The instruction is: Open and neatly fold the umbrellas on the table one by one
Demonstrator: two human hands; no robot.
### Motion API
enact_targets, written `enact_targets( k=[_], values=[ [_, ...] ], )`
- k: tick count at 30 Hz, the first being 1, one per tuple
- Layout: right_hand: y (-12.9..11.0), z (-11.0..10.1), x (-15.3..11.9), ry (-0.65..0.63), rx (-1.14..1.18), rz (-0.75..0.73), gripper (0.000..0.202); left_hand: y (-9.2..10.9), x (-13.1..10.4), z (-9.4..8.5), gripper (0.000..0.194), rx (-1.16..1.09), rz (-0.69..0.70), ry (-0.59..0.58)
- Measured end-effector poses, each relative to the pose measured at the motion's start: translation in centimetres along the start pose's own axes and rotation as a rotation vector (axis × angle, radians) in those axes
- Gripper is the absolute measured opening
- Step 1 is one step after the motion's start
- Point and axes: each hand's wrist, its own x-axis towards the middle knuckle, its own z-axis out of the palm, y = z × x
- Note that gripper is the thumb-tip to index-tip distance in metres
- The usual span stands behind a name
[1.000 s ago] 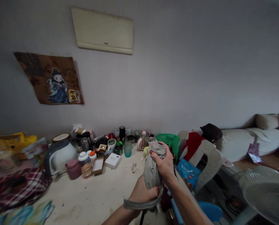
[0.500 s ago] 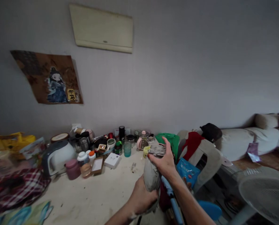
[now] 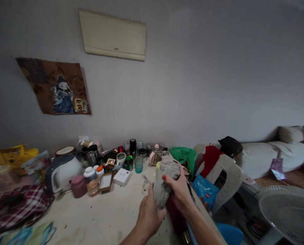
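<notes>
Since half a second ago, the left hand (image 3: 149,212) has drawn a little down and to the left, turning so that one digit now points up along the side of the gray bundle (image 3: 164,185). The right hand (image 3: 178,187) has brought its raised finger down against the top. The bundle itself sits tighter and shorter between them.

From here it looks like soft, dull gray cloth, rolled or folded into a thick lump, creased all over, with loose folds at the top and a rounded lower end. It leans slightly, held up over the right part of the white table (image 3: 90,217). The right hand grips the upper right side, thumb pressed across the front; the left hand closes round the lower end, with its underside fingers partly hidden.

Just below the right hand there's something dark red (image 3: 176,214), mostly covered by the arm. Behind the bundle stands a glass pot (image 3: 156,157) with a pink handle, a green bag (image 3: 184,156) beside it. A bluish glass (image 3: 139,166) and a flat white box (image 3: 122,177) are farther left, then a pink jar (image 3: 78,186) near the kettle (image 3: 66,172). A blue packet (image 3: 205,189) leans by the chair (image 3: 227,180).
</notes>
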Motion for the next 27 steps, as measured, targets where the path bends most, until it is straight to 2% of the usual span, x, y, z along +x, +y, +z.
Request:
enact_targets(
  k=[2,4,8,10,12,14,17,20,23,27],
  values=[
    [0.5,0.2,-0.4,0.054,-0.07,-0.063,0.095,0.2,-0.4,0.2,0.088,0.003,0.003,0.034],
    [0.5,0.4,-0.4,0.094,-0.052,-0.056,0.083,0.6,-0.5,0.2,0.084,-0.131,0.026,0.005],
    [-0.5,0.2,-0.1,0.044,0.054,0.006,0.067,1.6,0.1,-0.5,0.083,-0.647,0.047,-0.3],
    [-0.7,0.0,-0.1,0.013,0.043,-0.028,0.067,1.7,0.4,-0.6,0.075,-0.755,0.038,-0.376],
    [-0.7,0.1,0.0,0.029,-0.032,-0.111,0.071,1.6,0.4,-0.4,0.064,-0.672,0.052,-0.313],
    [-0.4,0.3,0.1,0.11,-0.18,-0.212,0.079,1.4,0.2,0.2,0.062,-0.495,0.087,-0.212],
    [0.2,0.5,0.7,0.251,-0.414,-0.3,0.09,1.0,-0.1,1.2,0.078,-0.194,0.063,-0.078],
    [1.1,0.2,1.7,0.279,-0.495,-0.307,0.091,0.7,-0.3,1.7,0.094,-0.044,-0.01,0.012],
    [1.9,-0.7,2.6,0.224,-0.449,-0.319,0.087,0.6,-0.4,1.1,0.111,-0.216,-0.034,-0.051],
    [1.5,-1.5,2.8,0.095,-0.275,-0.3,0.086,0.4,0.0,-0.4,0.127,-0.74,0.002,-0.239]
  ],
)
